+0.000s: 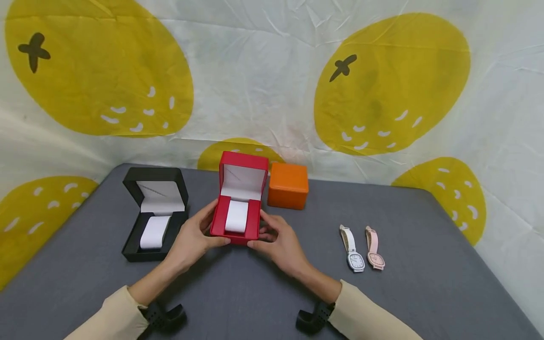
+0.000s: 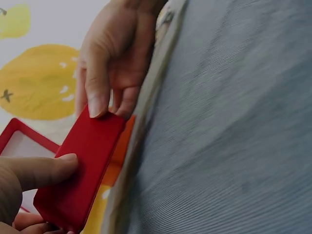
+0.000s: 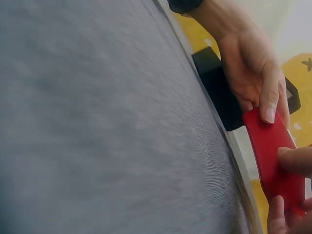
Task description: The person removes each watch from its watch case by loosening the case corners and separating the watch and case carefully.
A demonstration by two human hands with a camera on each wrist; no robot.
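Both hands hold an open red watch box (image 1: 253, 219), its lid tipped back and a white cushion (image 1: 236, 216) inside. My left hand (image 1: 192, 240) grips the left side, thumb on the front face. On the opposite side my right hand (image 1: 282, 242) grips it the same way. In the left wrist view the thumbs press the red front (image 2: 87, 165), fingers partly hidden behind the box. The right wrist view shows this red front (image 3: 270, 151) between both hands. A black watch box (image 1: 142, 255) with a white cushion stands open just left of my left hand.
An orange box (image 1: 288, 185), closed, sits behind the red one, to its right. Two watches lie on the grey table (image 1: 425, 245) at right: a white watch (image 1: 352, 249) and a pink watch (image 1: 374, 249). A fruit-patterned cloth (image 1: 255, 71) hangs along the back edge.
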